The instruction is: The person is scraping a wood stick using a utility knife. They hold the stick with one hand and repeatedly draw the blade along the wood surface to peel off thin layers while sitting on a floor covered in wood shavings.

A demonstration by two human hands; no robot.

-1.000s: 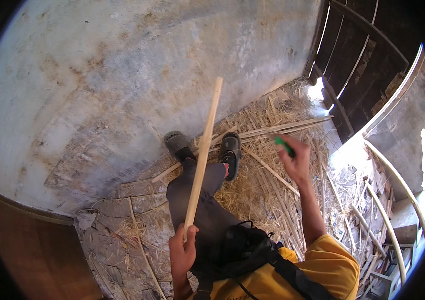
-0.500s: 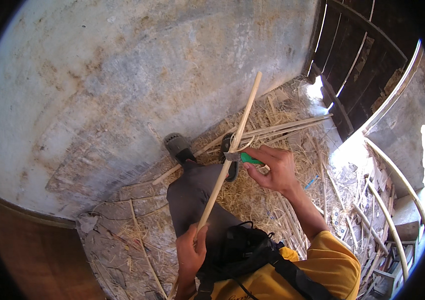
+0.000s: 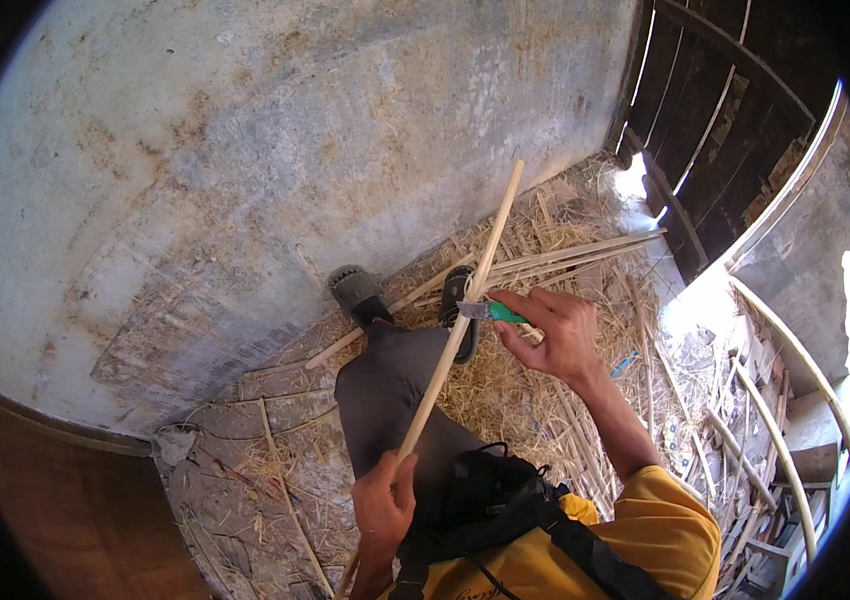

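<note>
My left hand [image 3: 382,500] is closed around the lower part of a long pale stick [image 3: 442,366], which slants up and away across my lap. My right hand [image 3: 552,330] grips the green handle of a knife [image 3: 507,313]. The knife's short, broad blade lies across the stick, touching it above the middle. A small pale curl of shaving shows at the blade. The stick's far end rises free over the floor. My dark-trousered leg [image 3: 395,385] is stretched out beneath the stick.
Shavings [image 3: 535,400] cover the floor. Several cut strips [image 3: 585,250] lie beyond the knife. A stained wall [image 3: 345,150] stands ahead, a dark plank door [image 3: 725,120] at far right. Long curved poles [image 3: 780,440] lean at right. A black bag [image 3: 490,495] rests at my waist.
The knife and my right hand have shifted slightly rightward and nearer. The stick's far end has dipped a little, and the long loose curl at the blade has become smaller. My left hand keeps its grip.
</note>
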